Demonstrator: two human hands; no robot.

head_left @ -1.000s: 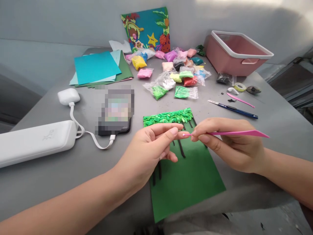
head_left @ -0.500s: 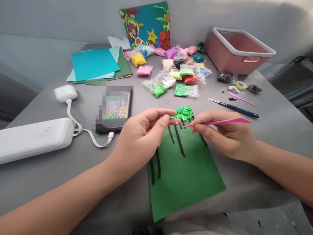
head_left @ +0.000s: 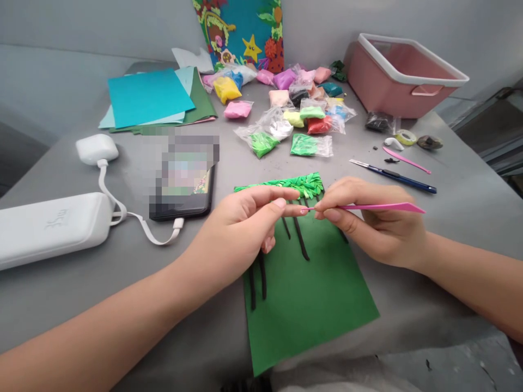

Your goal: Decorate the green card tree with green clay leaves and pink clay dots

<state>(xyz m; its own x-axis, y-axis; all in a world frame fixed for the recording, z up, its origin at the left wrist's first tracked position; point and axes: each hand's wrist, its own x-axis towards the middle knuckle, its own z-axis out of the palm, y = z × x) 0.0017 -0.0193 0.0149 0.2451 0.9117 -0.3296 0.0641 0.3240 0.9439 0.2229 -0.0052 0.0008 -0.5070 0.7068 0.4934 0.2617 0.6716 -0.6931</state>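
Note:
My right hand (head_left: 368, 220) pinches a slim pink clay-modelling tool (head_left: 379, 207), its flat end pointing right. The tool's thin tip meets a fingertip of my left hand (head_left: 245, 223), where a tiny pale speck (head_left: 303, 211) shows. On the left hand, index and middle fingers stretch out to the right, the thumb lies alongside, and the other fingers curl below. Under both hands lies a dark green sheet (head_left: 314, 299). Black clay strips (head_left: 300, 239) run down it, and bright green clay leaves (head_left: 311, 185) cover its far edge, partly hidden by my hands.
Bagged coloured clay (head_left: 305, 145) is heaped behind the sheet. A blue craft knife (head_left: 394, 176) and another pink tool (head_left: 407, 160) lie right, before a pink bin (head_left: 384, 81). At left are a phone (head_left: 183, 207), a cabled white power bank (head_left: 53, 231) and coloured sheets (head_left: 149, 98).
The tool's tip has come onto the left fingertip, after being just right of it. The view has shifted slightly, and more green leaves along the sheet's far edge now show.

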